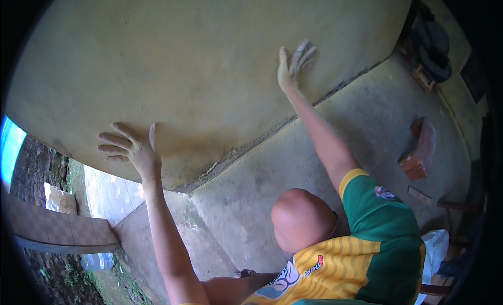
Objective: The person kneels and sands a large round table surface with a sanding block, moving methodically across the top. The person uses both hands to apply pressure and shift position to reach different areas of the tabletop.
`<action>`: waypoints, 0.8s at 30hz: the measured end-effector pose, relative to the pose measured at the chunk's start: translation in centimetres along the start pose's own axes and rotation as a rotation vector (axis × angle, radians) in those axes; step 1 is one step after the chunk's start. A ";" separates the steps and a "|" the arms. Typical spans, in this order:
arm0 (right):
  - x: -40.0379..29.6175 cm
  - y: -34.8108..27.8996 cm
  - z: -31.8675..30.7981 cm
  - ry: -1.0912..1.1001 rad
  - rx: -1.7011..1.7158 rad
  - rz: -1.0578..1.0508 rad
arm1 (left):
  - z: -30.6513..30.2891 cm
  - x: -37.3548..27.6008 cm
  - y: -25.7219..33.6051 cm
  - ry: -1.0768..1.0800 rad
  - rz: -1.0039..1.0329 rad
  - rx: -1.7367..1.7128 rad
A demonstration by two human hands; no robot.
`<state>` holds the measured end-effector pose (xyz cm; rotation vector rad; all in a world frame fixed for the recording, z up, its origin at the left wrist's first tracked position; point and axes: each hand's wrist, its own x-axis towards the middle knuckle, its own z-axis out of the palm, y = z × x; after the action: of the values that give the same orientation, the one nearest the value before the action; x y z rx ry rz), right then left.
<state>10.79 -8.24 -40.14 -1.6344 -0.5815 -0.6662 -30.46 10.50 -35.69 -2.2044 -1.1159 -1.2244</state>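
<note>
A large greenish-yellow plastered wall (220, 69) fills the upper part of the view. Against it, at the lower left, rests my left hand (135, 147), fingers spread and nothing held. My right hand (294, 67) lies on the wall farther up and to the right, its fingers apart, also empty; pale dust or paste coats some of its fingers. A dark, rough seam runs along the wall's foot, between the two forearms. My bent knee shows below, beside the green and yellow shirt.
On the grey concrete floor (243, 210) at the right stand reddish bricks (416, 165) and a small flat piece (419, 195). A wooden stool (423, 79) carries dark items. A tiled ledge (59, 230), a white sack (61, 201) and a clear plastic container (97, 261) are at left.
</note>
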 end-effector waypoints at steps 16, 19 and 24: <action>4.2 -7.2 0.2 -0.005 -0.096 -0.372 | 0.1 1.0 3.8 0.032 0.092 0.041; -3.1 -11.4 2.5 -0.166 -0.075 -0.708 | 0.0 1.2 3.2 0.041 0.099 0.061; -9.6 -0.3 0.5 -0.350 -0.192 -0.864 | 0.0 1.3 4.1 0.021 0.119 -0.043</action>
<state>3.80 -7.81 -46.79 -1.6570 -1.5620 -1.0824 -26.85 8.60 -34.36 -2.2491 -0.9442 -1.2293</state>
